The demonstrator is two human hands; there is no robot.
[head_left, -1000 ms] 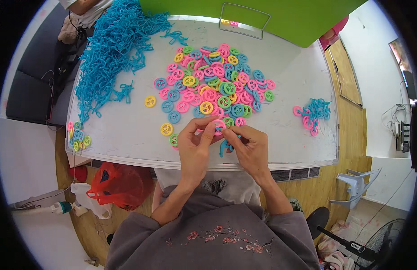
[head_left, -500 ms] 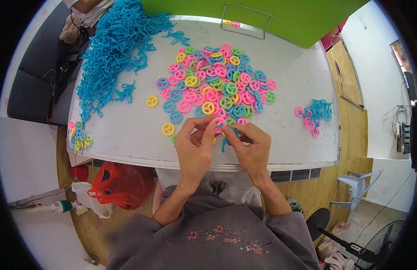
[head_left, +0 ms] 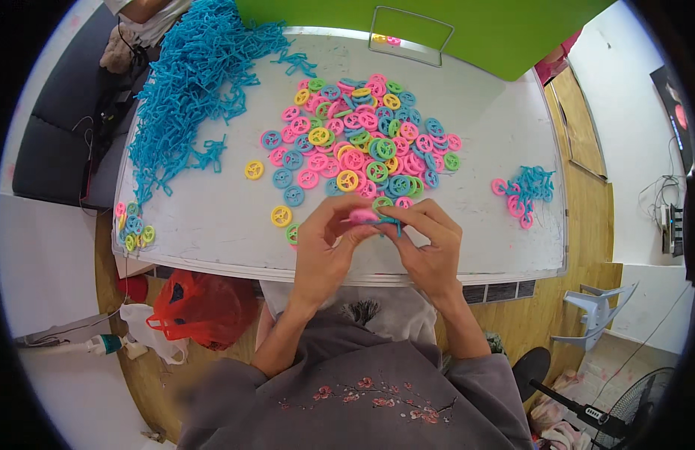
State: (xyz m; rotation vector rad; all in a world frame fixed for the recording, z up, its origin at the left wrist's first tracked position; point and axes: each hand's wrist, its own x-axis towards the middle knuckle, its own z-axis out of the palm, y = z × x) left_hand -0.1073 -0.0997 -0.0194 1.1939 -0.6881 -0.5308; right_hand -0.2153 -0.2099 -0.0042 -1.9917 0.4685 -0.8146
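Observation:
Over the near edge of the white table, my left hand pinches a small pink plastic wheel, tilted nearly edge-on. Close beside it, my right hand has its fingers closed on a thin blue plastic frame piece. The wheel and the piece meet between my fingertips; whether they are joined I cannot tell. Just beyond my hands spreads a pile of spoked wheels in pink, blue, green and yellow. A large heap of blue frame pieces covers the far left.
At the right lies a small cluster of blue pieces with pink wheels. Several small wheels sit at the left corner. A green panel rises at the back. A red bag is below; another person's arm shows top left.
The pink wheel has turned from facing up to nearly edge-on. The blue piece has swung up from hanging down to lying almost level, and my right hand has shifted slightly.

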